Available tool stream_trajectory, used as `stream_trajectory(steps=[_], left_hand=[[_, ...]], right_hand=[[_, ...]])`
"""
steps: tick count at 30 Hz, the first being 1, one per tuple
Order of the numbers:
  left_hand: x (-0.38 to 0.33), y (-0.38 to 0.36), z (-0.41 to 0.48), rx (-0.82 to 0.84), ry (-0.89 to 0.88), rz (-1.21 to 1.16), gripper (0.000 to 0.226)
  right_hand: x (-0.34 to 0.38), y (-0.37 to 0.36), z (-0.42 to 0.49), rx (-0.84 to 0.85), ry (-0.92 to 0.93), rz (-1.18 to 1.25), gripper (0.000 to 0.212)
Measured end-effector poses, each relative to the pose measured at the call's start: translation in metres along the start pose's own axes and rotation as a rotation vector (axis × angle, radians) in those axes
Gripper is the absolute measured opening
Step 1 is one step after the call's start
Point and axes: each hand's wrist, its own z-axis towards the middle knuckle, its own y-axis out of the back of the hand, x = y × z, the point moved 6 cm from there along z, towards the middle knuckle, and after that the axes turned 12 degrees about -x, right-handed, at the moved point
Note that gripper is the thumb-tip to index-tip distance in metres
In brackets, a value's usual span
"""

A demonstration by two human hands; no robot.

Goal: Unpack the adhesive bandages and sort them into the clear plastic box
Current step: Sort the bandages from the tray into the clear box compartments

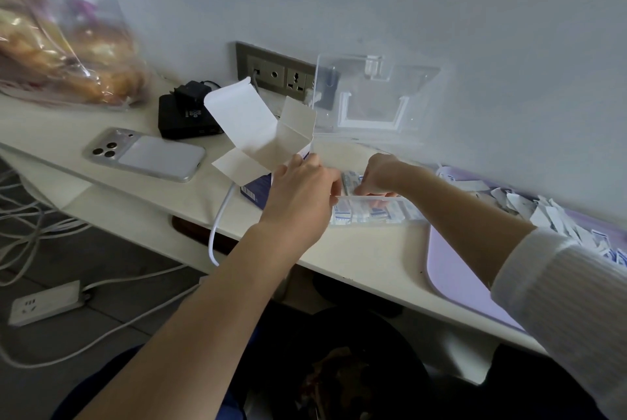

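**A:** Where's the clear rectangular plastic box (390, 216)?

**B:** On the cream desk (366, 253), near its front edge, just at four o'clock from the view's centre. Its clear hinged lid (373, 93) stands open at twelve o'clock from it, by the wall. Small white-and-blue wrapped adhesive bandages (342, 212) lie inside.

**A:** And the hands?

**B:** The left hand (302, 185) has its fingers curled on the open end of a dark blue cardboard carton (252, 190), white flaps spread, just at nine o'clock from the box. The right hand (381, 173) reaches down into the box with its fingers bent close together among the bandages. Whether they pinch one, I cannot tell.

**A:** What else?

**B:** A loose heap of white paper wrappers (549, 212) lies on a lilac plastic tray (458, 270), at three o'clock from the box. A silver smartphone (146, 155) lies face down at nine o'clock from the carton, and a flat black device (183, 121) sits at eleven.
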Motion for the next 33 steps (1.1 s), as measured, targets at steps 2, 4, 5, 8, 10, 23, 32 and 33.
stream_trajectory(steps=[2,4,5,8,10,23,32,33], left_hand=[[0.000,0.000,0.000,0.000,-0.001,0.002,0.011],[0.000,0.000,0.001,0.003,0.001,0.005,0.011],[0.000,0.000,0.001,0.004,0.002,0.012,0.011],[-0.003,-0.003,0.000,0.008,-0.014,0.067,0.013],[-0.007,-0.006,-0.001,0.007,-0.033,0.126,0.016],[-0.103,-0.040,-0.023,-0.117,-0.324,0.058,0.018],[-0.146,-0.115,-0.045,0.251,-0.538,0.081,0.031],[-0.147,-0.120,-0.046,0.270,-0.545,0.100,0.031]], right_hand=[[-0.001,0.000,0.000,-0.008,0.000,0.001,0.022],[-0.003,0.003,-0.001,-0.032,-0.005,0.024,0.020],[-0.003,0.006,-0.003,-0.048,0.004,0.042,0.020],[-0.008,0.020,-0.016,-0.178,0.061,0.113,0.026],[-0.013,0.031,-0.034,-0.330,0.127,0.141,0.023],[-0.163,0.024,-0.090,-0.697,0.007,0.166,0.030],[-0.275,0.007,-0.086,-0.536,-0.293,0.133,0.062],[-0.280,0.005,-0.086,-0.522,-0.298,0.146,0.061]])
